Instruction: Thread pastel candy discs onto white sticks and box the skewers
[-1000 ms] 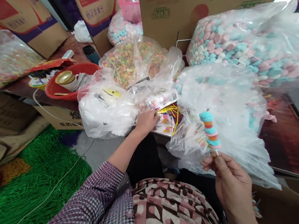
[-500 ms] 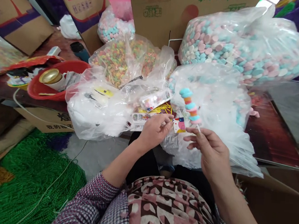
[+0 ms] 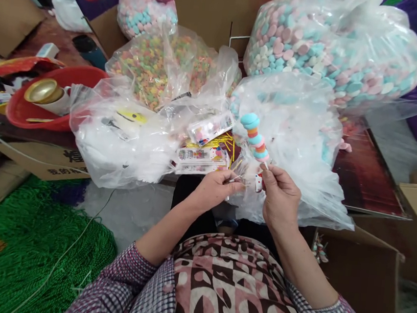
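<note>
You are holding a candy stick (image 3: 255, 135) in your right hand (image 3: 280, 203). The fingers (image 3: 268, 171) of this hand are pinching closed on the bare lower end of it, and the stick is standing almost upright, leaning a little to the left, with blue, orange and pink pieces stacked on it. It is hanging in the air just before the edge of the surface (image 3: 369, 177), in front of an open clear bag (image 3: 300, 126).

Your left hand (image 3: 212, 192) is just beside the right one. Its fingers (image 3: 233, 179) are closing on the edge of a small wrapper (image 3: 258, 182), which is lying between the two hands, under the candy. I cannot tell if the stick is already touching the wrapper.

Behind your left hand, a pile of wrappers (image 3: 201, 156) and yellow ties (image 3: 228, 142) are lying on the surface. Further left, a bag of white things (image 3: 121, 143) is sitting near a red basin (image 3: 51, 107). A big bag of pastel candy (image 3: 333, 45) is resting at the back right.
</note>
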`<state>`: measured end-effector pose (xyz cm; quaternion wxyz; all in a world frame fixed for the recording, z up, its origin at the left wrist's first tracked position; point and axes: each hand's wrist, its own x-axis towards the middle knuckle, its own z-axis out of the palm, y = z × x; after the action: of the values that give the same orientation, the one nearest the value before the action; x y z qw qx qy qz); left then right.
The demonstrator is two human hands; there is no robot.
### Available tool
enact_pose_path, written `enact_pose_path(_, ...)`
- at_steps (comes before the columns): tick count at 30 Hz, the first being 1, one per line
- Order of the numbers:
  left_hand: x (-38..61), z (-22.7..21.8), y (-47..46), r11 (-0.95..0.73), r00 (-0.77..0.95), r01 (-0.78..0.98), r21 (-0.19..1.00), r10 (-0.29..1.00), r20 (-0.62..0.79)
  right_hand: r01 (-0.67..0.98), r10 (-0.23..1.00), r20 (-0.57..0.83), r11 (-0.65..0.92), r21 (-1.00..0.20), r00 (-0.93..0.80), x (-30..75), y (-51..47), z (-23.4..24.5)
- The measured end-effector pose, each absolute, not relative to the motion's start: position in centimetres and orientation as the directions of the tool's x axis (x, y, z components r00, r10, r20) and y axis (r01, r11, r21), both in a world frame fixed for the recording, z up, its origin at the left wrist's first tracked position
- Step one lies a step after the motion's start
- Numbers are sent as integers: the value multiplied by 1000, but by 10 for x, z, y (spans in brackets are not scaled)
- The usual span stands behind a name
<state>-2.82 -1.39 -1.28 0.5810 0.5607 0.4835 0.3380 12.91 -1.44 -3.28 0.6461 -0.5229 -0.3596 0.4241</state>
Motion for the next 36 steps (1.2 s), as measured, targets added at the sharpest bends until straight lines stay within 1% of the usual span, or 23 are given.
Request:
enact_pose_path(2,-29,-13,-15,113,274,158,981,949,-154,-164,923,19,89,-982,383,129,-15,-36)
enact_pose_path(5,-28,-12,-15,9,269,242,970,960,-76,-156,919,18,86,-984,393,129,-16,-42)
enact_pose_path(8,-25,-11,-14,-60,275,295,954,961,-25,-136,920,30,90,-987,391,129,-17,-46)
enact_pose_path(12,-20,-12,-13,-144,202,341,929,976,77,-157,941,18,75,-985,339,129,-21,-44)
enact_pose_path(14,-17,-14,-13,-115,192,313,943,980,55,-190,957,9,66,-980,288,128,-23,-42)
enact_pose_path(17,-12,-18,-14,-12,161,219,976,987,-24,-213,968,14,69,-975,251,124,-25,-40)
enact_pose_path(20,-9,-23,-17,32,115,175,984,992,-53,-206,951,-2,64,-976,308,121,-25,-40)
enact_pose_path(24,-9,-28,-21,71,100,151,986,991,-87,-200,929,-51,25,-979,366,122,-24,-41)
enact_pose_path(27,-10,-27,-21,80,153,148,986,983,-102,-226,937,-49,33,-973,347,123,-24,-41)
enact_pose_path(31,-12,-24,-17,73,252,112,991,963,-99,-328,955,-54,47,-944,291,125,-23,-39)
enact_pose_path(33,-12,-23,-16,108,274,57,992,954,-120,-313,952,-47,52,-948,301,125,-23,-39)
enact_pose_path(36,-11,-24,-18,149,250,27,989,956,-151,-218,949,-6,66,-974,315,123,-23,-41)
